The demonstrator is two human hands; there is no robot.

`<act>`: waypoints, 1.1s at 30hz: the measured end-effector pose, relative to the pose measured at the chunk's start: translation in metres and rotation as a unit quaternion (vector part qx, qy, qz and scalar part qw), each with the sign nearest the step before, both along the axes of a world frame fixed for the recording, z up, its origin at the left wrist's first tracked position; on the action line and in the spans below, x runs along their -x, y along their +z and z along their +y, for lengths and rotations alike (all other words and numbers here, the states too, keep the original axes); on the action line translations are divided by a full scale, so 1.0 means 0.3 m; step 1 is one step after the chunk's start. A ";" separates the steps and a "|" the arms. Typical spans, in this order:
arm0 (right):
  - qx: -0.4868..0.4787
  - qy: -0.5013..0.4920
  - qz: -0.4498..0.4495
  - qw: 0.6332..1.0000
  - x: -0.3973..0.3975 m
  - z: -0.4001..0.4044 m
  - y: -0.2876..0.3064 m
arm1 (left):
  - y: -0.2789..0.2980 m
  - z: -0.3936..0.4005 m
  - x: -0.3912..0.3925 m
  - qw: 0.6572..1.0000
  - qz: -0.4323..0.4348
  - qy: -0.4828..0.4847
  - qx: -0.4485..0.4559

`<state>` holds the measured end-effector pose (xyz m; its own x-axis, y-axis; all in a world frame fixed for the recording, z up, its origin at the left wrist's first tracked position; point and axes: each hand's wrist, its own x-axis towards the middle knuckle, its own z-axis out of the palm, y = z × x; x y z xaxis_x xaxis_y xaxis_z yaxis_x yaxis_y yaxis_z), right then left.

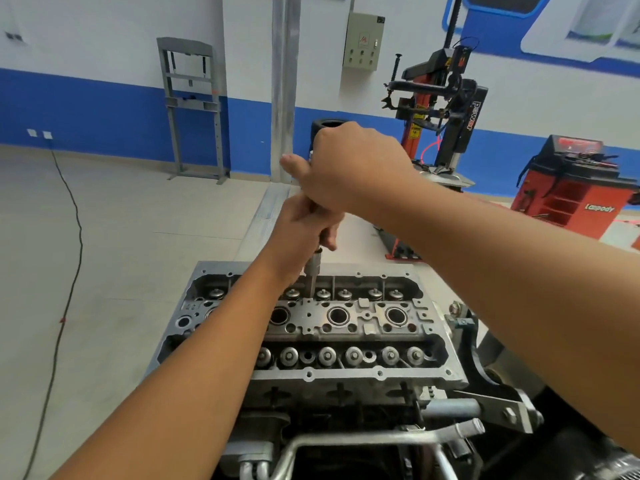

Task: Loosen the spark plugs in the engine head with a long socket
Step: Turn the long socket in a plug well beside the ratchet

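Far to the left of our fingers a dark cable (71,216) trails across the pale floor (114,220), and behind it a grey press frame (194,109) stands against the blue-and-white wall. Nearer, a silver post (284,88) rises just behind our hands. Our left hand (304,230) is wrapped around the shaft of the long socket (314,271), fingers curled tight on it, with the left forearm crossing over the left end of the engine head (311,341) and hiding the leftmost plug well. Below those fingers the socket drops upright towards the head; its tip sits at the far valve row, and we cannot tell whether it is in a well. Just above, our right hand (346,164) closes in a fist over the top of the tool, thumb out to the left; the handle itself is mostly hidden inside the grip. Three open spark plug wells (338,315) lie below and to the right of the fingers, apart from the socket. Farther right, beyond our right forearm, stand a black and red tyre changer (446,98) and a red wheel balancer (571,181).
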<state>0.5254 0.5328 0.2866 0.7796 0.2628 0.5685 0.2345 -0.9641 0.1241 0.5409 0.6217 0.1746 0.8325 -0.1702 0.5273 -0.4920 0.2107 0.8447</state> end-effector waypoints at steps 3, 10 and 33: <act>0.009 0.000 -0.039 0.999 -0.006 -0.002 -0.012 | 0.051 -0.029 0.007 0.997 0.043 0.053 -0.019; 0.034 0.021 -0.041 0.998 -0.017 -0.024 -0.003 | 0.045 -0.093 -0.003 0.976 0.042 0.211 -0.024; -0.021 0.202 0.274 0.940 0.068 -0.189 0.154 | -0.015 0.043 0.010 0.996 0.064 -0.058 0.029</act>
